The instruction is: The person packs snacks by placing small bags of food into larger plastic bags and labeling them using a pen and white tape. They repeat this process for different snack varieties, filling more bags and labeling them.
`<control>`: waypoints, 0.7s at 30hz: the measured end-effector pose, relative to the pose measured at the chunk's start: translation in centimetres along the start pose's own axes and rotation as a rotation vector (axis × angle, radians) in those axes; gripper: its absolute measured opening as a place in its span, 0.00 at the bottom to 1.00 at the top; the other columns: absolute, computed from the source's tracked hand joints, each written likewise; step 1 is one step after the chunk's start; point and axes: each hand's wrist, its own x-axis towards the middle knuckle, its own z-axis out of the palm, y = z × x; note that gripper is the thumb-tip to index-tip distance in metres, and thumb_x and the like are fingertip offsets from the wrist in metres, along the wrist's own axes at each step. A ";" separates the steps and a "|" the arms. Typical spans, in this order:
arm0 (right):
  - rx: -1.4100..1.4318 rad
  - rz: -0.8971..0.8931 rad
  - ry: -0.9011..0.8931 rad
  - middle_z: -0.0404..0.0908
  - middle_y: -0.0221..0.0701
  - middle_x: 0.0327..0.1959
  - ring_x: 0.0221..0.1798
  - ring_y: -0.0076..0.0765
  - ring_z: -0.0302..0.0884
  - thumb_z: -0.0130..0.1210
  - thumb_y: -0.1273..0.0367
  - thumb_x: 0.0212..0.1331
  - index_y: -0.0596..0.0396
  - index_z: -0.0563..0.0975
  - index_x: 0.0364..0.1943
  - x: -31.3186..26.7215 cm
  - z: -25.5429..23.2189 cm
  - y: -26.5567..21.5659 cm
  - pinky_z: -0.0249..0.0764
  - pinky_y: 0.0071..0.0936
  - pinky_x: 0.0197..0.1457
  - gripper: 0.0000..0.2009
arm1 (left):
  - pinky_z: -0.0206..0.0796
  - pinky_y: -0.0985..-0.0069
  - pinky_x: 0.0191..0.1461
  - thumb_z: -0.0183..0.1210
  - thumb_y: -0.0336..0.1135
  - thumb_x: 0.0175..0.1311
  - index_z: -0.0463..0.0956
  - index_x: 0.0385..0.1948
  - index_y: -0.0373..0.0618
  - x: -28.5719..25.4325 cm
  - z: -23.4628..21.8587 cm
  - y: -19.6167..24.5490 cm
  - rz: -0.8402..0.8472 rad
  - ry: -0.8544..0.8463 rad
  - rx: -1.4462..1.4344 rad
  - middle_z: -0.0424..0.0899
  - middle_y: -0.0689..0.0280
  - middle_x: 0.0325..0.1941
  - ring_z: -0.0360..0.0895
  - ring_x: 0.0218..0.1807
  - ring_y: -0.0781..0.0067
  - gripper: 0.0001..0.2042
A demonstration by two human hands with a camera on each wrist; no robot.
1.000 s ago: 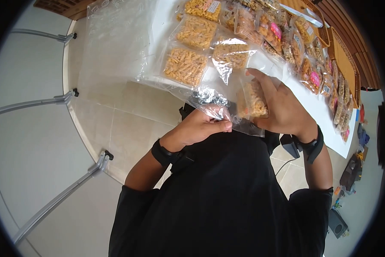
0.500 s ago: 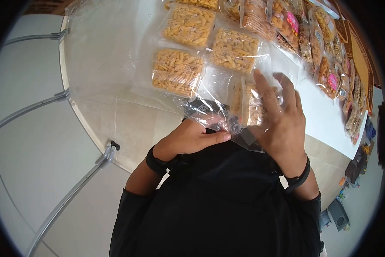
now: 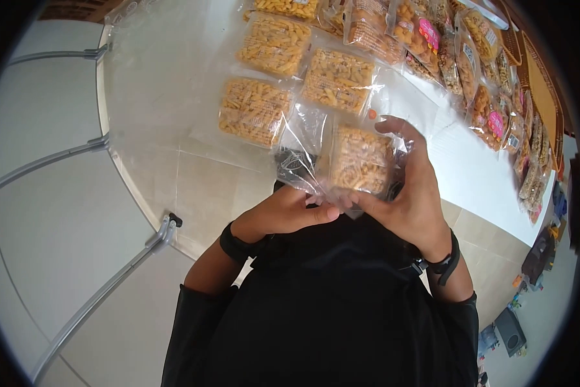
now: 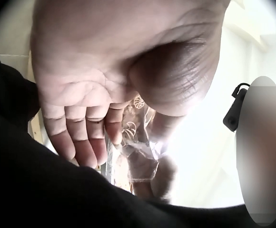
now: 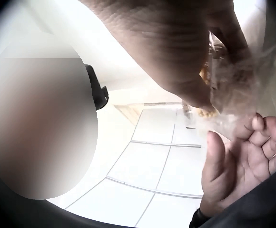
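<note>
In the head view my right hand (image 3: pixel 414 197) grips a clear packet of pale crunchy snack (image 3: pixel 361 160), thumb at its lower edge and fingers around its far right side. My left hand (image 3: pixel 286 209) pinches the edge of a large clear plastic bag (image 3: pixel 303 132) between thumb and index finger, just left of the packet. The left wrist view shows the other fingers of my left hand (image 4: pixel 123 90) hanging loosely. In the right wrist view, my right hand (image 5: pixel 176 47) is around the packet, above my left hand. Whether the packet is inside the bag, I cannot tell.
Yellow snack packets (image 3: pixel 254 111) lie on the white table (image 3: pixel 490 187) beyond my hands. Many more packets (image 3: pixel 487 119) stand in rows at the right, beside wicker trays (image 3: pixel 541 97). Grey panels with metal legs (image 3: pixel 102 290) are at the left.
My right hand has shifted left and turned the packet, so its broad face shows. My left hand keeps its pinch on the bag's edge. The table packets sit slightly further left in view.
</note>
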 end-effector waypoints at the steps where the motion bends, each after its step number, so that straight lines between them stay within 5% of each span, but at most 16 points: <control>1: 0.048 0.069 0.023 0.70 0.47 0.61 0.56 0.53 0.78 0.76 0.71 0.39 0.56 0.60 0.66 0.1 0.4 -0.3 0.79 0.39 0.54 0.46 | 0.69 0.71 0.60 0.59 0.42 0.72 0.70 0.61 0.40 0.4 -0.3 -0.3 0.024 -0.061 0.025 0.81 0.61 0.52 0.77 0.54 0.71 0.22; 5: 0.088 -0.003 -0.032 0.74 0.46 0.54 0.49 0.39 0.81 0.73 0.72 0.47 0.55 0.58 0.65 0.7 0.6 0.3 0.79 0.29 0.47 0.42 | 0.68 0.72 0.62 0.53 0.47 0.75 0.67 0.64 0.38 1.3 0.2 0.5 0.047 -0.159 0.006 0.81 0.61 0.53 0.77 0.55 0.71 0.25; 9: 0.636 0.186 -0.053 0.78 0.40 0.45 0.42 0.27 0.80 0.65 0.76 0.58 0.55 0.57 0.65 0.8 -0.2 -0.3 0.76 0.21 0.41 0.34 | 0.69 0.72 0.60 0.49 0.48 0.77 0.68 0.64 0.38 1.4 0.3 0.3 -0.002 -0.112 0.092 0.81 0.62 0.53 0.77 0.53 0.72 0.24; 12: 0.677 0.225 0.035 0.79 0.35 0.39 0.36 0.20 0.78 0.61 0.78 0.62 0.54 0.59 0.61 0.7 -0.3 1.0 0.73 0.18 0.35 0.27 | 0.70 0.72 0.59 0.49 0.45 0.78 0.71 0.63 0.40 1.5 0.8 0.5 -0.003 -0.082 0.124 0.81 0.63 0.53 0.77 0.52 0.72 0.21; 17: 0.513 0.342 -0.155 0.78 0.27 0.26 0.24 0.14 0.73 0.64 0.74 0.62 0.56 0.72 0.37 1.1 -2.1 2.6 0.66 0.15 0.24 0.09 | 0.72 0.73 0.57 0.48 0.40 0.79 0.75 0.58 0.39 2.0 0.5 -0.1 -0.013 -0.023 0.162 0.81 0.62 0.54 0.78 0.50 0.73 0.17; 21: 0.578 0.459 -0.252 0.79 0.28 0.21 0.20 0.17 0.75 0.63 0.70 0.64 0.57 0.76 0.24 1.5 -2.8 1.9 0.70 0.15 0.24 0.12 | 0.73 0.74 0.52 0.46 0.41 0.80 0.75 0.53 0.40 2.1 0.8 -0.3 0.055 0.013 0.133 0.84 0.64 0.43 0.79 0.44 0.75 0.16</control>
